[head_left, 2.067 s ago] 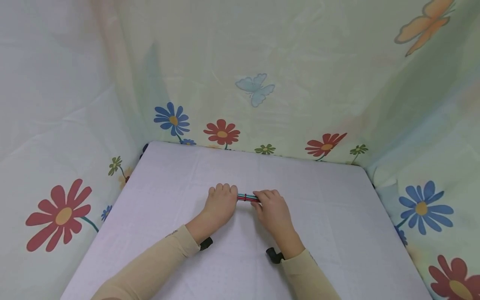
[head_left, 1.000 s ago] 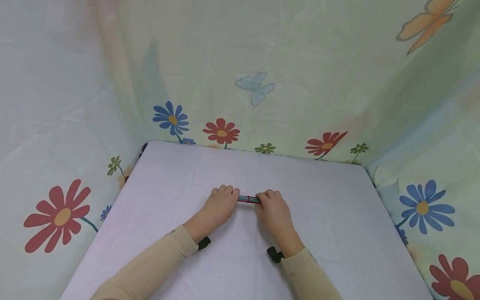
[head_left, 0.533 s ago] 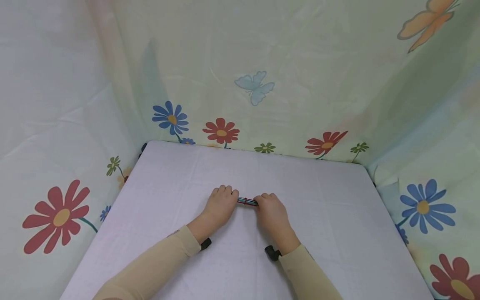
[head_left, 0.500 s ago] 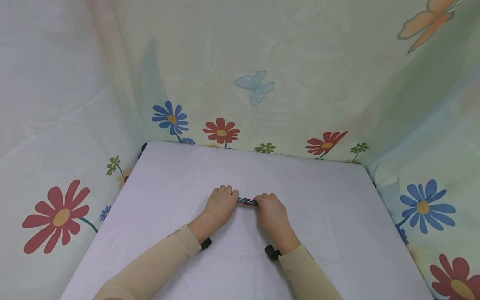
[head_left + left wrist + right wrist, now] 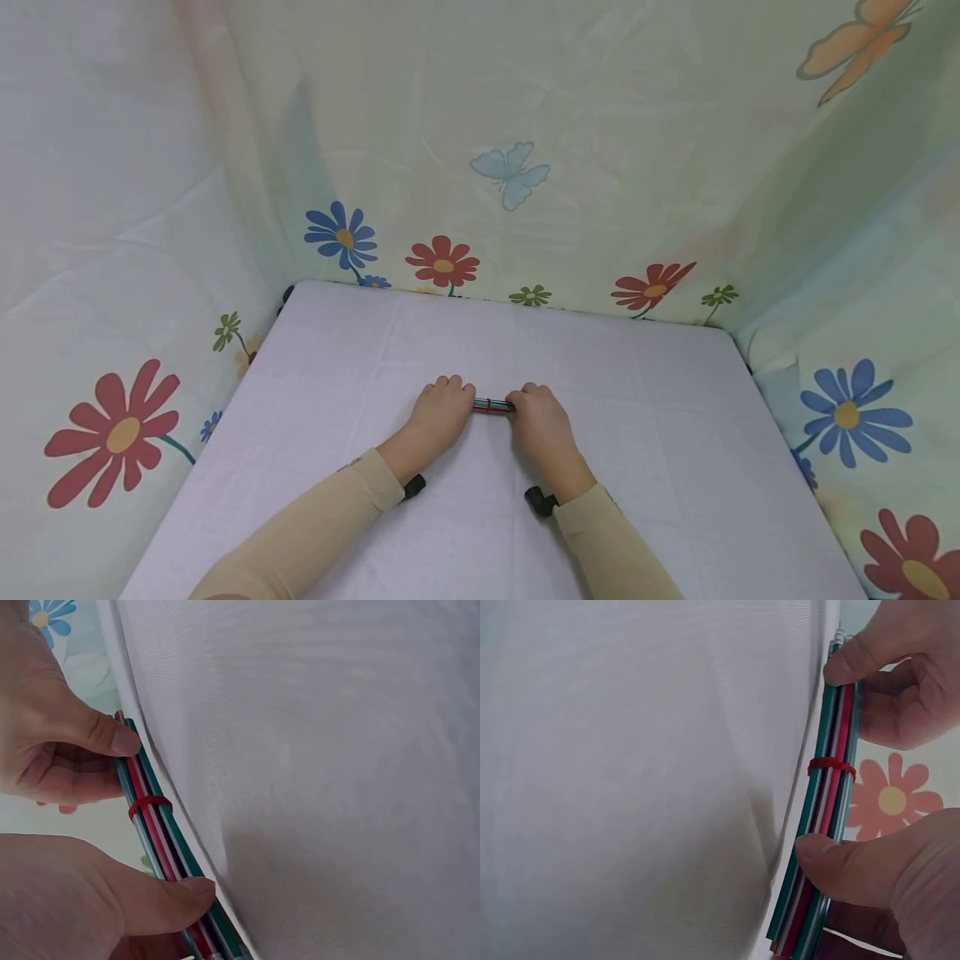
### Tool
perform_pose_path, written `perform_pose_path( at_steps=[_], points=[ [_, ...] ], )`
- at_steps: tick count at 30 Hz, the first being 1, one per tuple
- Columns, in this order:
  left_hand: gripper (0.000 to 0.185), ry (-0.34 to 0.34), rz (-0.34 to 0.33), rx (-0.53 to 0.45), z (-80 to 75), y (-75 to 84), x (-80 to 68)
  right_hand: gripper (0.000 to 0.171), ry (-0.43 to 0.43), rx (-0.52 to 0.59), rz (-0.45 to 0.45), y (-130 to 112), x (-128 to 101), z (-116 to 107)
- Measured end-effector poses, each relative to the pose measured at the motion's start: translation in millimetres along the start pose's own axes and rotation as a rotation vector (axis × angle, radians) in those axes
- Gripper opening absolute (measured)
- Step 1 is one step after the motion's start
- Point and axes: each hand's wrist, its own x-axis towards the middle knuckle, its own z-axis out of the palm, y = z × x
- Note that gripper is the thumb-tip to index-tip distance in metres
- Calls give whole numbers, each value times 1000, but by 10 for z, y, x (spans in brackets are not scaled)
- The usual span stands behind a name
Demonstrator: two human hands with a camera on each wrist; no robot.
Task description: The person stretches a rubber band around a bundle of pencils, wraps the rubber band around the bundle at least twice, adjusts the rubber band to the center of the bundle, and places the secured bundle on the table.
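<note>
A bundle of slim pencils (image 5: pixel 492 407), green, red and dark, is held level above the table between both hands. A red elastic band (image 5: pixel 151 805) goes round its middle. My left hand (image 5: pixel 442 413) grips the left end, thumb pressed along the near side in the left wrist view. Around the other end, my right hand (image 5: pixel 542 427) pinches with its thumb (image 5: pixel 826 855) against curled fingers. Silvery ends stick out past the left hand in the right wrist view. The fingers cover parts of both ends.
A white-covered table (image 5: pixel 637 467) lies beneath the hands. Cloth walls with printed flowers and butterflies (image 5: pixel 512 175) stand around its back and sides. Black wrist devices (image 5: pixel 540 502) hang below both sleeves.
The bundle has come slightly nearer the person, and its visible colours have shifted, as if turned. The right hand's fingers have drawn in around its end. Both hands still hold it.
</note>
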Motion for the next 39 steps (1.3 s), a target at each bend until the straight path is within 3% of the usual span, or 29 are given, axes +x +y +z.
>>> perform_pose_path(
  at_steps=[6,15,24,31,36,39],
  points=[
    [13,-7,-18,-5,18,2,4,12,-19,9,18,2,10,45],
    [18,-69,-56,35,33,25,26,12,-18,-29,-7,-7,29,82],
    [16,-80,-91,5,35,38,32,15,-61,-141,-17,-63,12,59],
    [15,-62,-91,1,46,24,43,13,-58,-152,-16,-80,12,69],
    [18,-66,-88,1,16,16,26,24,-92,-132,4,-95,9,68],
    [22,-76,-102,-19,-14,-4,16,42,-114,-94,30,-102,-1,35]
  ],
)
